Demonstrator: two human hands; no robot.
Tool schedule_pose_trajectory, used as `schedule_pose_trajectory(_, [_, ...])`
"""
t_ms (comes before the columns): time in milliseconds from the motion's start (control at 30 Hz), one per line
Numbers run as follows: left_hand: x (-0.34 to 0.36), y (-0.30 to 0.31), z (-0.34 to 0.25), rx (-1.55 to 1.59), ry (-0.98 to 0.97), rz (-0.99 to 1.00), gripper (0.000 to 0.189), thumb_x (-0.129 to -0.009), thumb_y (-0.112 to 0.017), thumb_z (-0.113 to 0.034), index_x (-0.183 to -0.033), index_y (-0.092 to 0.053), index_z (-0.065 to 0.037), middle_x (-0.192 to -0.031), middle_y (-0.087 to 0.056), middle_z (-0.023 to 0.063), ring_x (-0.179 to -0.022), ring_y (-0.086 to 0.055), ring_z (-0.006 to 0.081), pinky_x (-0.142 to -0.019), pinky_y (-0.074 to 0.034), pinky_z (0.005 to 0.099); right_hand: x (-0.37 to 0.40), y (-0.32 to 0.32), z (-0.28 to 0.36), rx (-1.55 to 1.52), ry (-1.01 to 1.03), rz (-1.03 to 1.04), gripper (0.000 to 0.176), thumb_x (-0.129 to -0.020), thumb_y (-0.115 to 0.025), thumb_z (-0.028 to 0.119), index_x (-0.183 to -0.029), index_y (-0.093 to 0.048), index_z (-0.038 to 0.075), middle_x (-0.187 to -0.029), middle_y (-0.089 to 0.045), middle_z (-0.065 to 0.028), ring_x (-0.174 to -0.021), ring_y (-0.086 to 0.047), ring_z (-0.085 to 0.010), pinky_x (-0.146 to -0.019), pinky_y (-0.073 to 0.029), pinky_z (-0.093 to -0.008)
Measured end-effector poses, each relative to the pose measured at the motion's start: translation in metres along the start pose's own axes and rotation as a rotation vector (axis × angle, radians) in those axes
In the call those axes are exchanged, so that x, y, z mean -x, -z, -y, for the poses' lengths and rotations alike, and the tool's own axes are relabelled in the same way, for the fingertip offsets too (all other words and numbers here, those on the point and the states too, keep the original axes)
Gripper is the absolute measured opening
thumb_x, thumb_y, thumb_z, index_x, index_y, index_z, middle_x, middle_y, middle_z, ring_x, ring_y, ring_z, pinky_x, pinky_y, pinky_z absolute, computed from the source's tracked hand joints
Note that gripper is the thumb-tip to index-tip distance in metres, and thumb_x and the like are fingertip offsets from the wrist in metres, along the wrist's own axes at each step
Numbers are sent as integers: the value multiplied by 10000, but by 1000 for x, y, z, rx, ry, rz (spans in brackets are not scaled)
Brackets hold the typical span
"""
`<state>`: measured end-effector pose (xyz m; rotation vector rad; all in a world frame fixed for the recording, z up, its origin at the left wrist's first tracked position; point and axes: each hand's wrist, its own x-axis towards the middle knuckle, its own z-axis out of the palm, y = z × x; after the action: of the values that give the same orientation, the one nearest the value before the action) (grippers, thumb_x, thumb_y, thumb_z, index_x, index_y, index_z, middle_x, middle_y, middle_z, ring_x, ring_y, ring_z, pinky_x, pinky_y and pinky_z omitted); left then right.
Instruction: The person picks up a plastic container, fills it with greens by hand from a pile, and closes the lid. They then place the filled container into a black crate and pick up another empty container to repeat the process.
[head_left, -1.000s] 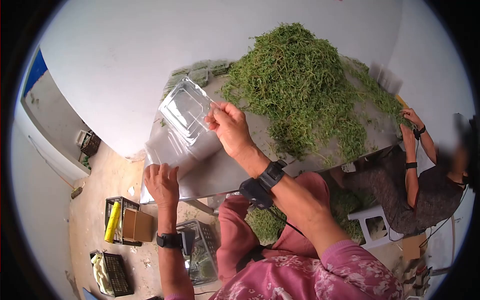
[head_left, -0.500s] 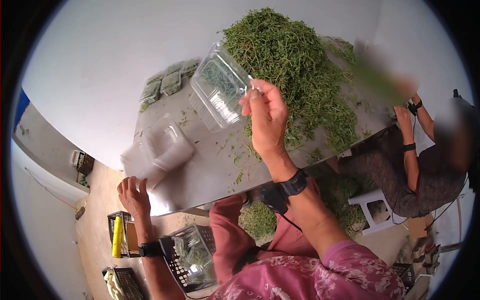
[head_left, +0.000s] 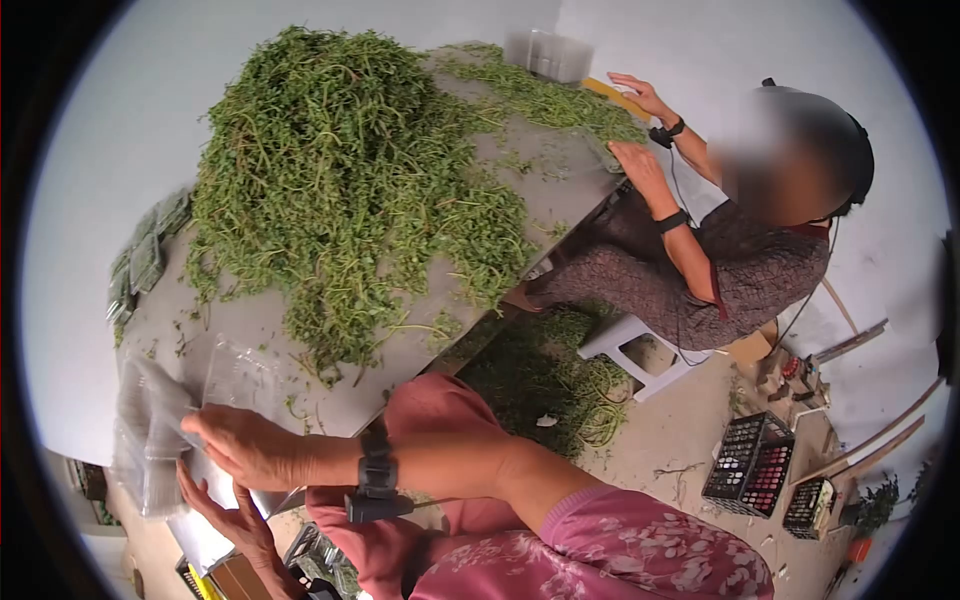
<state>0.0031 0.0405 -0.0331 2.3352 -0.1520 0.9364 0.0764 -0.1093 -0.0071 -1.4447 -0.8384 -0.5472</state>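
My right hand [head_left: 240, 445] reaches across to the table's near left corner. Its fingers are pressed together at the edge of the stacked clear plastic containers [head_left: 150, 440]; what they grip is hard to make out. Just below it, my left hand [head_left: 230, 515] has its fingers spread and holds nothing visible. A clear plastic container [head_left: 242, 375] rests on the table beyond my right hand. The big heap of green stems [head_left: 320, 150] covers the middle of the metal table [head_left: 410, 325]. Filled clear boxes [head_left: 145, 255] stand at its far left edge.
A co-worker [head_left: 730, 260] sits at the right edge, both hands near loose greens [head_left: 540, 95] and a clear box [head_left: 555, 55]. More greens lie on the floor beside a white stool [head_left: 650, 365]. Black crates [head_left: 750, 465] stand at the lower right.
The view has swung right. My right hand has come down from above the table to the stacked containers, close to my left hand. The co-worker's hands are now apart over the table.
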Motion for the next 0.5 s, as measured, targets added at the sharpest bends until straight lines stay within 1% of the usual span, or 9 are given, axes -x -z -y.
schedule_pose_trajectory(33, [5, -15, -9, 146, 6, 45, 683, -953, -592, -376, -1479, -317, -41, -1497, -343, 183, -1399, -299, 343, -1092, -298, 496, 1, -1, 1, 3, -34, 36, 312, -858, -553, -4, -1152, -447, 3, -916, -518, -169, -836, -570, -367, -715, -473, -440])
schedule_pose_trajectory(67, [11, -31, -6, 201, -60, -47, 531, -965, -549, -376, -1356, -446, -31, -1436, -425, 128, -1286, -459, 328, -1010, -406, 458, 2, -1, 0, -19, -74, 69, 293, -854, -553, 19, -1123, -438, 3, -914, -517, -178, -844, -565, -383, -726, -470, -452])
schedule_pose_trajectory(100, [14, -40, -1, 278, -25, -36, 535, -969, -541, -377, -1362, -438, -29, -1439, -421, 129, -1290, -453, 324, -1016, -399, 454, 4, -4, -2, -44, -114, 101, 276, -850, -553, 43, -1093, -430, 3, -911, -515, -187, -851, -559, -399, -737, -468, -465])
schedule_pose_trajectory(133, [13, -48, 1, 343, 27, -14, 539, -972, -533, -379, -1368, -430, -27, -1442, -417, 131, -1295, -447, 320, -1022, -391, 450, 5, -8, -5, -38, -95, 79, 270, -845, -562, 54, -1071, -424, 4, -903, -511, -180, -842, -559, -389, -726, -467, -457])
schedule_pose_trajectory(200, [6, -63, 7, 458, 131, 30, 547, -978, -517, -381, -1379, -414, -23, -1448, -409, 134, -1304, -435, 312, -1035, -376, 443, 6, -13, -9, -15, -139, 110, 270, -838, -569, 53, -1061, -425, 0, -899, -513, -176, -833, -560, -383, -724, -467, -456])
schedule_pose_trajectory(267, [-2, -71, 13, 541, 210, 62, 555, -985, -502, -384, -1390, -398, -18, -1453, -401, 137, -1312, -424, 304, -1048, -361, 436, 8, -18, -9, 49, -101, 58, 251, -826, -583, 58, -1019, -436, -3, -893, -516, -168, -812, -561, -375, -727, -468, -461])
schedule_pose_trajectory(467, [2, -68, 30, 660, 345, 150, 579, -1004, -455, -391, -1423, -350, -5, -1471, -376, 146, -1339, -389, 280, -1085, -317, 414, 9, -19, 3, 87, -262, 167, 249, -806, -600, 71, -988, -449, -5, -909, -523, -165, -832, -564, -364, -728, -472, -447])
schedule_pose_trajectory(500, [9, -64, 33, 674, 372, 165, 583, -1008, -447, -393, -1429, -342, -3, -1474, -372, 147, -1344, -383, 276, -1092, -309, 411, 12, -22, 0, 99, -232, 187, 250, -799, -603, 73, -983, -454, -4, -916, -525, -163, -844, -565, -358, -729, -470, -444])
